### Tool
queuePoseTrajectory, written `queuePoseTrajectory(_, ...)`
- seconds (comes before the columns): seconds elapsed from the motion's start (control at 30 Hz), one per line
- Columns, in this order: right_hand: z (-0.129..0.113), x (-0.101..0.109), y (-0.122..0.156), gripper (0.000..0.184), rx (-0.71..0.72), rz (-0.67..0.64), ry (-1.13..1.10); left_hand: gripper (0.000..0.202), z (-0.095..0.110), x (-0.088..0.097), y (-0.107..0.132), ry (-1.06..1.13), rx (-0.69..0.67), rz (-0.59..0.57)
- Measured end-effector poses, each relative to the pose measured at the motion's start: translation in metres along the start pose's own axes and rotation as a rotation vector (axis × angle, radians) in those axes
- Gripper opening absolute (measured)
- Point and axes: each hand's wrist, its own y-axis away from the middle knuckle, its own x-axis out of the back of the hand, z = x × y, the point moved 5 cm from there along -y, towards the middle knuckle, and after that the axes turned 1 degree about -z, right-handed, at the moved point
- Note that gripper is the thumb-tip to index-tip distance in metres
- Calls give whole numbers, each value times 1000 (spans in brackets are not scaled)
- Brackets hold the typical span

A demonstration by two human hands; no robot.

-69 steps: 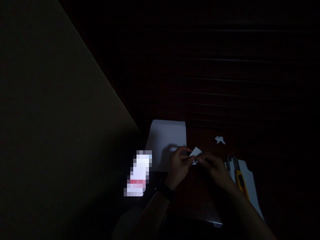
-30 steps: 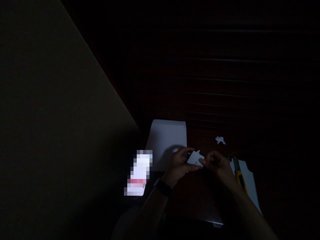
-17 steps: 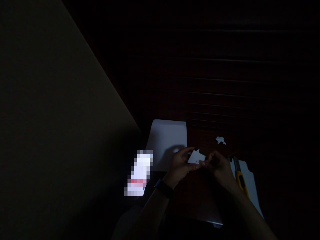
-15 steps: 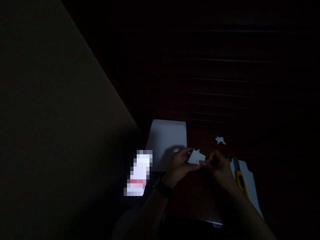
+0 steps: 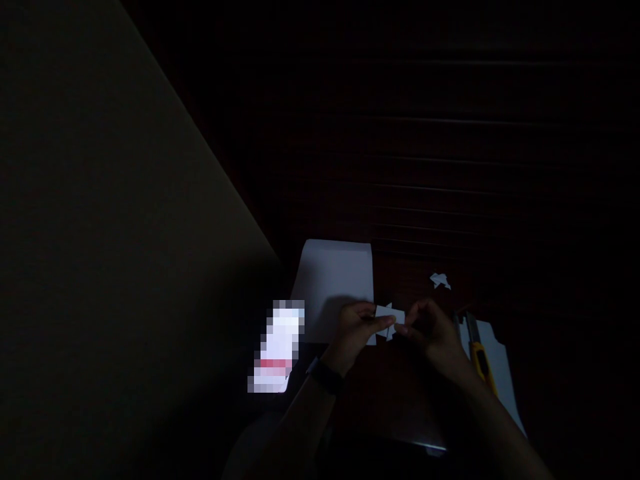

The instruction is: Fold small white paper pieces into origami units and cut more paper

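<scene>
While pinching small folded white paper piece [image 5: 383, 311] with left hand [image 5: 353, 330], also got right end nipped by fingertips of right hand [image 5: 436, 333], just beside plain white paper sheet [image 5: 336, 277], over dark tabletop [image 5: 390, 397].

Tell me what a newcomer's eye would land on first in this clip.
Probably the glowing, pixelated panel, left of the left hand and by far the brightest thing in a dark scene. Next comes the small folded white paper, held by the left hand, with the right hand at its right end. The yellow cutter also stands out, beside the right forearm.
</scene>
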Motion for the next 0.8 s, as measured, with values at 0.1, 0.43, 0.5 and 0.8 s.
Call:
queuePoseTrajectory(0.1,5,-9,0,44,-83,-15,-166,24,-1,2,0,29,-42,89)
queuePoseTrajectory(0.43,25,-24,10,27,-284,222,-525,29,-6,-7,8,103,-103,236)
queuePoseTrajectory(0.5,21,-28,11,26,-256,204,-552,33,-9,-9,9,122,-91,268)
queuePoseTrajectory(0.8,24,-20,9,24,-202,223,-313,37,-7,-11,11,173,-54,183)
